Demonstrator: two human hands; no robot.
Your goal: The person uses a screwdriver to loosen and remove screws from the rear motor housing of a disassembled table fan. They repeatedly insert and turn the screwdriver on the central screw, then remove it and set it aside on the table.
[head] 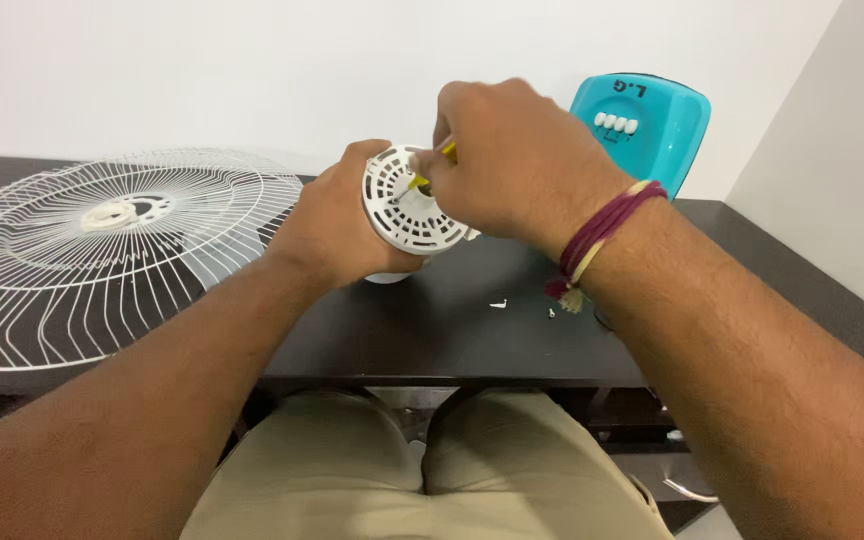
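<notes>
My left hand [327,225] grips a round white vented fan motor cover [402,205], holding it up above the dark table [432,330] with its slotted face turned toward me. My right hand [512,160] is closed around a yellow-handled screwdriver [430,170] whose tip goes into the middle of the cover. A maroon and cream thread band circles my right wrist.
A white wire fan grille [92,250] lies flat on the left of the table. A teal fan base [642,125] with white buttons stands at the back right. Small white bits and a screw [550,312] lie on the table near my right wrist. My knees are below the table edge.
</notes>
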